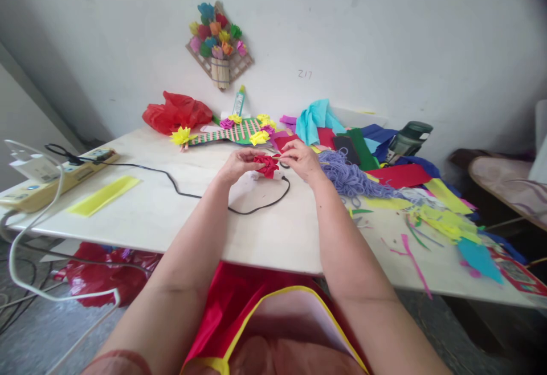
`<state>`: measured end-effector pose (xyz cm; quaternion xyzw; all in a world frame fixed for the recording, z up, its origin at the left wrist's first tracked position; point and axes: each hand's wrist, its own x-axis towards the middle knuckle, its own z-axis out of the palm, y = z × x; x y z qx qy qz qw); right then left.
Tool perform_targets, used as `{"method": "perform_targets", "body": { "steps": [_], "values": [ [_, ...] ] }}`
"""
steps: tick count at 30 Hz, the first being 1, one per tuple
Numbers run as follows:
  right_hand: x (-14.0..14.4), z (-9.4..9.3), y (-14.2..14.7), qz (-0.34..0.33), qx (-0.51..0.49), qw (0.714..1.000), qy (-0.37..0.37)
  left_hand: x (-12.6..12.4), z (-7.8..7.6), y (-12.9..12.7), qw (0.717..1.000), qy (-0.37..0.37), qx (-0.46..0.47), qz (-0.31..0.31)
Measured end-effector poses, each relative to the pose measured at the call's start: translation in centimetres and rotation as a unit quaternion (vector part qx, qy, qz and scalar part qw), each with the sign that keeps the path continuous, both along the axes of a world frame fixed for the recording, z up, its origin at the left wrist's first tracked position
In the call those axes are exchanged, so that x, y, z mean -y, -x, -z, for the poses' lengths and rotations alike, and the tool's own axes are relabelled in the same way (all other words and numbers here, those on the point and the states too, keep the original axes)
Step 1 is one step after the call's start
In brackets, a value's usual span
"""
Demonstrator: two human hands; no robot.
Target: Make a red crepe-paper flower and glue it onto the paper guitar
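Note:
A red crepe-paper flower (265, 166) is held just above the table in front of me. My left hand (240, 165) pinches its left side between thumb and fingers. On the other side, my right hand (300, 159) is closed in a pinch close to the petals. Something thin seems to run from its fingertips to the flower, too small to name. Beneath my hands, a black cable (252, 211) curves across the table and ends near a white object, partly hidden by the flower.
Behind lies a green craft panel (231, 134) with paper flowers. Purple yarn (348, 172), coloured paper and a dark green bottle (410, 141) crowd the right. To the left are a power strip (64, 178) and a yellow paper strip (103, 195). A red plastic bag (177, 113) sits behind.

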<state>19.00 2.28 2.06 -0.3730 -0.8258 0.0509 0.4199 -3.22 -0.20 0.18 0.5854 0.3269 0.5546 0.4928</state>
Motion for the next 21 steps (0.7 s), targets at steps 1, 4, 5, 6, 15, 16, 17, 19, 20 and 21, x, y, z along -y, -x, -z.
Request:
{"method": "perform_targets", "body": {
  "steps": [1,4,5,6,15,16,17,19,20,21],
  "values": [
    [-0.03,0.01,-0.06,0.003,0.003,1.0,-0.004,0.0,0.0,0.04,1.0,0.001,0.0,-0.001],
    [-0.14,0.08,-0.23,0.011,0.012,1.0,-0.013,-0.06,0.07,0.13,1.0,0.0,0.001,-0.005],
    [-0.18,0.1,-0.29,0.013,0.015,1.0,-0.014,-0.09,0.1,0.16,1.0,0.0,0.001,-0.006],
    [-0.22,0.12,-0.35,0.015,0.018,1.0,-0.013,-0.12,0.14,0.18,1.0,0.0,0.001,-0.008],
    [-0.27,0.26,-0.74,0.023,0.011,1.0,-0.001,-0.17,0.29,0.25,1.0,-0.002,-0.012,-0.011],
    [-0.27,0.27,-0.77,0.024,0.011,1.0,-0.001,-0.16,0.3,0.25,1.0,-0.002,-0.014,-0.012],
    [-0.29,0.27,-0.8,0.026,0.012,1.0,-0.001,-0.15,0.29,0.24,1.0,-0.002,-0.015,-0.013],
    [-0.34,0.26,-0.85,0.031,0.018,0.999,-0.002,-0.09,0.25,0.23,1.0,-0.002,-0.018,-0.016],
    [-0.38,0.25,-0.88,0.032,0.021,0.999,-0.002,-0.05,0.22,0.22,1.0,-0.002,-0.018,-0.018],
    [-0.42,0.25,-0.91,0.031,0.025,0.999,-0.003,-0.02,0.19,0.22,1.0,-0.003,-0.019,-0.019]
  ]
}}
